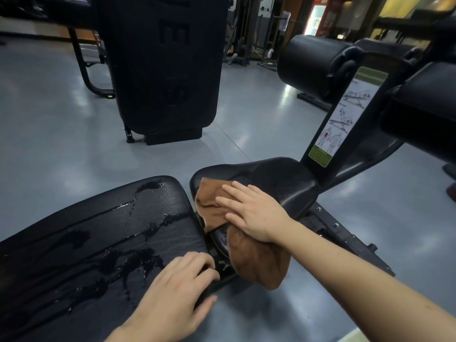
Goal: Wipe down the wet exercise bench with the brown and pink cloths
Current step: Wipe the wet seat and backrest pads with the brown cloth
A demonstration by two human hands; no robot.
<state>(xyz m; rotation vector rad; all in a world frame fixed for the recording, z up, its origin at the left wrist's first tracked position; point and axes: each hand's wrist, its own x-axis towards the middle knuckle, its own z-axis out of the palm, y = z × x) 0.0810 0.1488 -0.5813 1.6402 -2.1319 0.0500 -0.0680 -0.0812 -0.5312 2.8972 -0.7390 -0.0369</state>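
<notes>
Left hand: fingers curled over the right end corner of the back pad, thumb along its near side edge, gripping it. Water lies in puddles and streaks across the pad.

Right hand: fingers straight and slightly apart, pressing the brown cloth flat onto the seat pad at its left edge. The cloth's lower part hangs off the near edge.

Beyond the seat: frame post with instruction label, then roller pad.

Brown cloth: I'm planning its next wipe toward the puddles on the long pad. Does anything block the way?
Nothing solid. The brown cloth, under the flat right hand on the seat pad, only has to cross the gap to the long pad. The left hand grips that pad's near corner, beside the path.
</notes>
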